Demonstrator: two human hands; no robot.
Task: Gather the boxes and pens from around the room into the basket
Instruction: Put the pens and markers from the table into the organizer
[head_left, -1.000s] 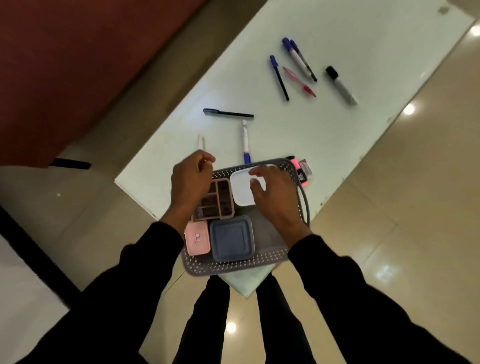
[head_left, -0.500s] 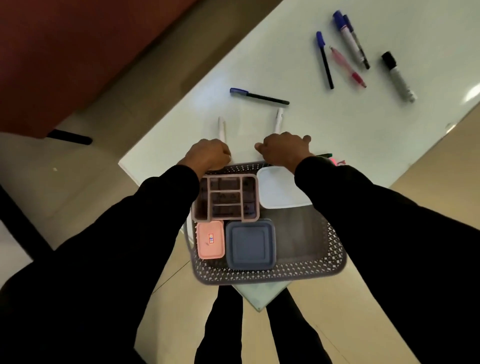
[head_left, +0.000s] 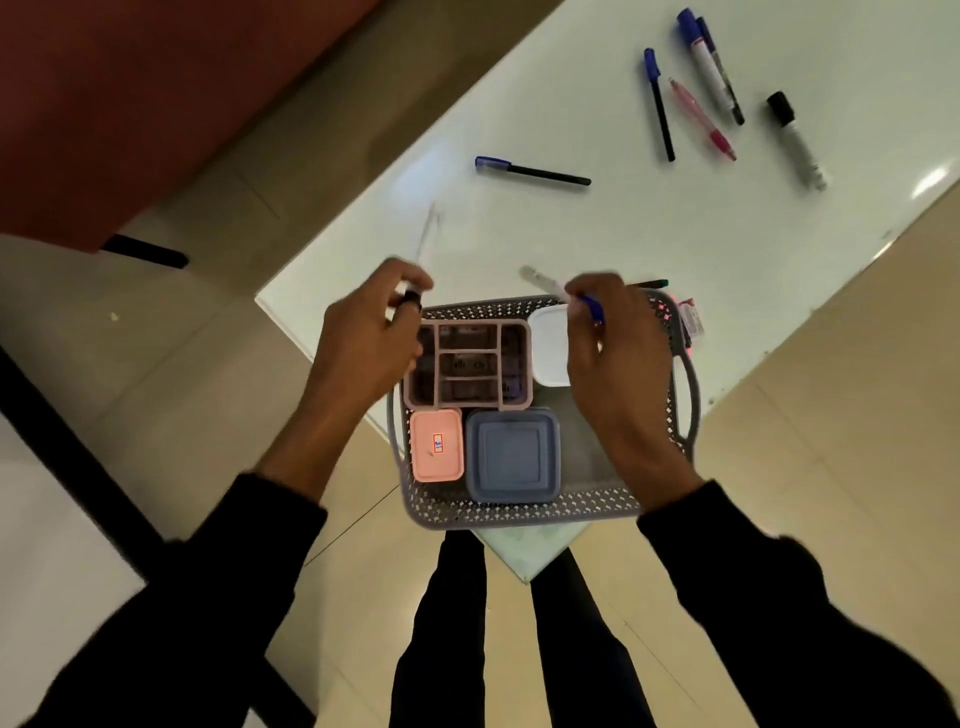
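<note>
Basket (head_left: 519, 512): near counter corner, holding pink box (head_left: 436, 444), blue box (head_left: 512, 455), divided box (head_left: 467, 364) and white box (head_left: 548, 345).
Left hand (head_left: 363, 343): over the basket's far-left rim, curled round a blurred white pen (head_left: 427, 234), it seems.
Right hand (head_left: 618, 353): over the far-right rim, pinching a blue-tipped pen (head_left: 558, 291), long axis running far-left.
Next drop: straight down; basket lies directly beneath both hands.
Remaining pens: black pen (head_left: 535, 172) nearest; cluster with grey marker (head_left: 797, 140) far right, closer to the right hand.

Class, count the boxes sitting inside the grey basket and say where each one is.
4. Pink divided box far left, white box far right partly behind the right hand, small pink lidded box near left, blue square box near middle. Others may be hidden.
</note>
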